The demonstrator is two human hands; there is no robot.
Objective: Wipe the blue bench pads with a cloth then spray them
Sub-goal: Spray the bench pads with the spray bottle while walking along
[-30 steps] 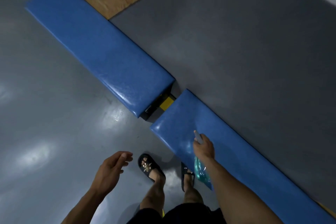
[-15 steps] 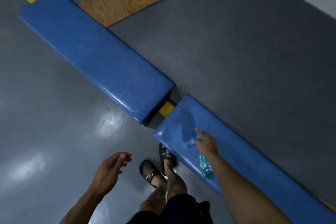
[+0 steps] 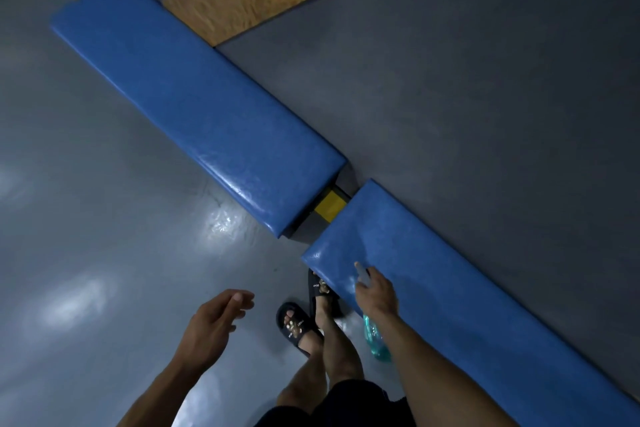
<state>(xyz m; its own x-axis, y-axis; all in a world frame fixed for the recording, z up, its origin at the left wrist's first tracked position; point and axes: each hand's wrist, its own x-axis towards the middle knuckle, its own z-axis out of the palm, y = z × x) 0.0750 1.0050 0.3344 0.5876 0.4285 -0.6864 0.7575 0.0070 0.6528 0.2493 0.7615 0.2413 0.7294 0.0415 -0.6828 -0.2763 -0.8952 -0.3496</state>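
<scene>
The right hand (image 3: 375, 293) grips the spray bottle (image 3: 375, 340) over the near pad (image 3: 450, 288); left hand (image 3: 211, 326) hangs relaxed. Sweep the spray evenly toward the far pad (image 3: 194, 104).

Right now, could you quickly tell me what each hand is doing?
Left hand: open, fingers relaxed, holding nothing.
Right hand: gripping the spray bottle over the near blue bench pad.

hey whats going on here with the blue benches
A person is walking along two blue bench pads, spraying them. The right hand grips a clear green-tinted spray bottle, its nozzle aimed over the near pad. The left hand hangs free with relaxed fingers, holding nothing. The far pad lies ahead. No cloth is in view.
</scene>
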